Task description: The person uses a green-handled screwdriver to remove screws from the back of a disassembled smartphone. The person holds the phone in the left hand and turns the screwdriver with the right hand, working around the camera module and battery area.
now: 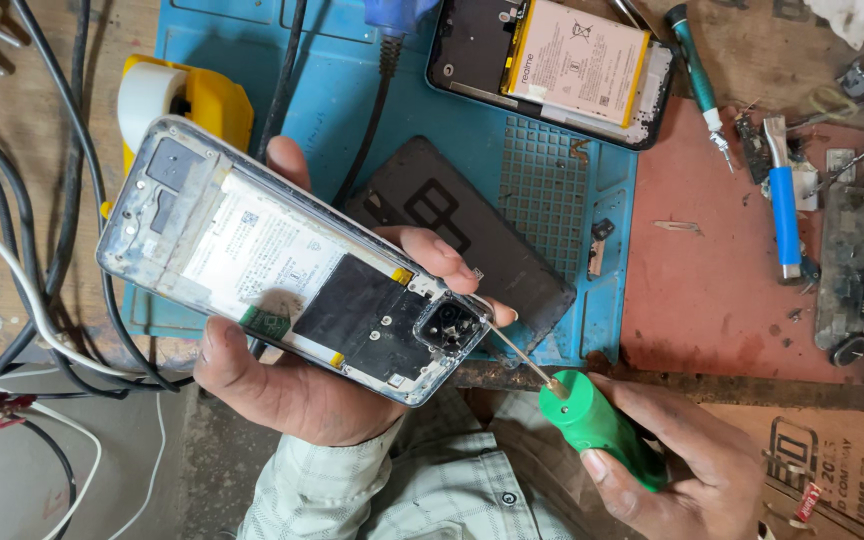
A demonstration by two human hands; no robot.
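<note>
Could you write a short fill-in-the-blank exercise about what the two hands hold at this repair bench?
1. The left hand holds an opened phone with its back cover ____.
2. The right hand holds a screwdriver whose handle is ____.
3. The screwdriver's tip meets the phone beside its ____ module.
4. Under the phone lies a work mat coloured ____.

Missing words: removed; green; camera; blue

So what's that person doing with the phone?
A person's left hand holds an opened phone with its back cover off. The right hand holds a green-handled screwdriver, its tip set at the phone's corner by the camera block. Beneath lies a blue work mat, with another opened phone farther back.
</note>
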